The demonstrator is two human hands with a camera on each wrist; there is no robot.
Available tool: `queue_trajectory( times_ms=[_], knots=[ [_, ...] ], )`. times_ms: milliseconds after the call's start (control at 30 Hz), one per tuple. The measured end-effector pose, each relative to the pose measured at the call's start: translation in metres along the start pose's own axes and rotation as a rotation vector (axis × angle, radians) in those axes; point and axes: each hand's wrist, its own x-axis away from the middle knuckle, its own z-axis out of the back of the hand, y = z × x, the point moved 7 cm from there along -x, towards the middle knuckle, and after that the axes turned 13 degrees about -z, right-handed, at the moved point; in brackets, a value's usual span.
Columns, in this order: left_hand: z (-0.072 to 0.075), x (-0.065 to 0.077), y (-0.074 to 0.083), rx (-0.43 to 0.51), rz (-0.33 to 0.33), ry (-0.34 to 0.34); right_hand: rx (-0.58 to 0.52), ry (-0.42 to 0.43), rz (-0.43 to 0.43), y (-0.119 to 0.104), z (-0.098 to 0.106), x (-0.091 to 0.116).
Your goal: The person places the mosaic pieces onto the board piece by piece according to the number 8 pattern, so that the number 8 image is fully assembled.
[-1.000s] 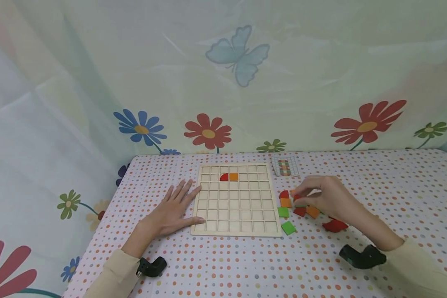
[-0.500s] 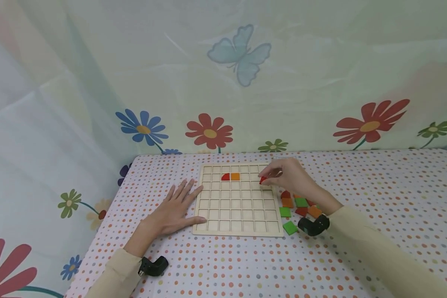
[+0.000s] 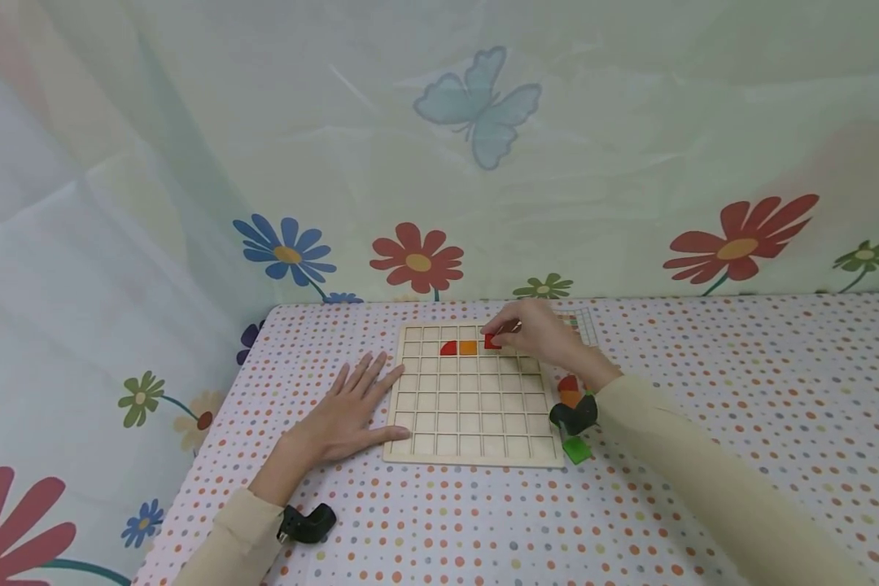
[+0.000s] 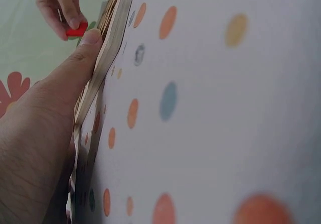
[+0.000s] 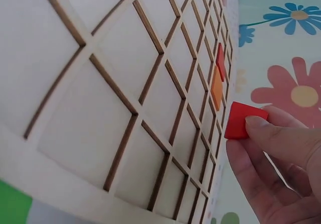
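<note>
My right hand [image 3: 538, 332] pinches a small red tile [image 5: 236, 121] between thumb and fingers, over the far part of the wooden grid board [image 3: 469, 403]. In the board, a red quarter-round tile [image 3: 449, 348] and an orange square tile [image 3: 468, 347] sit side by side in neighbouring cells, left of the held tile. My left hand [image 3: 344, 415] lies flat with fingers spread at the board's left side. Its thumb rests at the board's edge in the left wrist view.
Right of the board lie a red tile [image 3: 568, 382], an orange tile [image 3: 570, 399] and a green tile [image 3: 576, 450], partly hidden by the right wrist's black camera [image 3: 575, 415]. A gridded pattern card [image 3: 588, 324] shows behind the right hand.
My right hand has picked a red tile from the loose pile and carried it left over the board's far rows. The left hand stays at the board's edge.
</note>
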Motion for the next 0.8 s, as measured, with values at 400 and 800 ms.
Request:
queue_trajectory(
  times_ms=[400,800],
  knots=[
    [0.000,-0.001,0.000,-0.022,-0.003,-0.012,0.043,-0.050,-0.059,0.002,-0.019,-0.012],
    [0.002,-0.001,0.001,-0.012,0.007,-0.017,0.107,-0.050,-0.089,-0.004,-0.024,-0.013]
  ],
)
